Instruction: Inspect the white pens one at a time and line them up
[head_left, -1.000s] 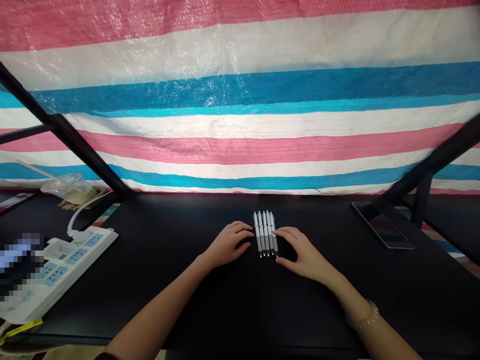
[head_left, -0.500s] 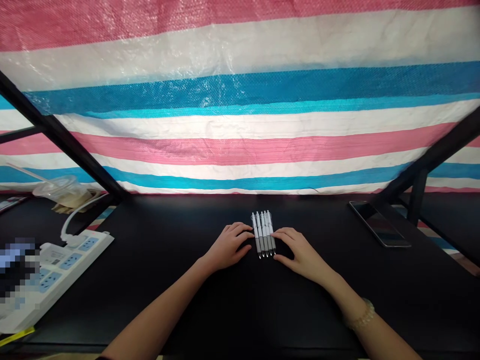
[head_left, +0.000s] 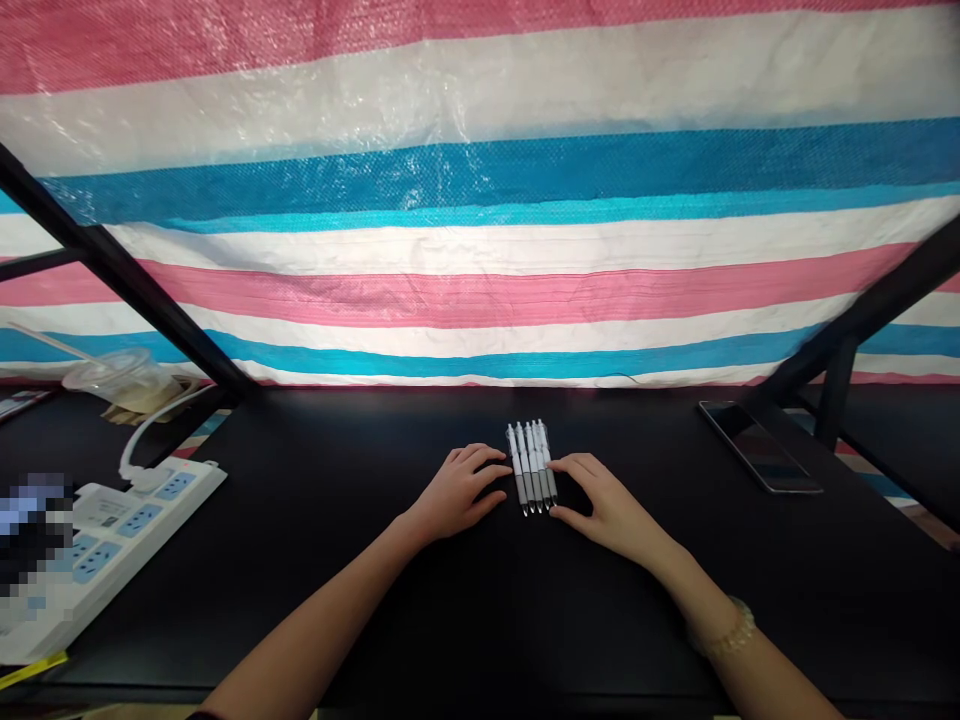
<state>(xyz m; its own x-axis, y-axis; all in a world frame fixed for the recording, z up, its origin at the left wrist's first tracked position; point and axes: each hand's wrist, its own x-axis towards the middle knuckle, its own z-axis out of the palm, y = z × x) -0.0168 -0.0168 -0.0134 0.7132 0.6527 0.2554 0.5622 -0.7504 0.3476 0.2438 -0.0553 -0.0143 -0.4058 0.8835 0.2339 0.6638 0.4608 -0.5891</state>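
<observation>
Several white click pens (head_left: 532, 467) with grey grips lie side by side in a row on the black table, tips toward me. To their left is my left hand (head_left: 463, 490), fingers apart, its fingertips close to or touching the leftmost pen. My right hand (head_left: 596, 497) is at the other side, thumb and fingers spread, with fingertips against the rightmost pen's edge. Neither hand grips a pen. A beaded bracelet (head_left: 731, 628) circles my right wrist.
A dark phone (head_left: 759, 450) lies at the right. On the left are a white power strip (head_left: 142, 535) with a plugged-in cable and a clear plastic cup (head_left: 116, 375) with a straw. Black frame bars and a striped tarp (head_left: 480, 260) stand behind the table (head_left: 375, 430).
The row of pens has shifted slightly to the right and tilts a little differently. The right hand has moved slightly right with it; the left hand is almost in the same place.
</observation>
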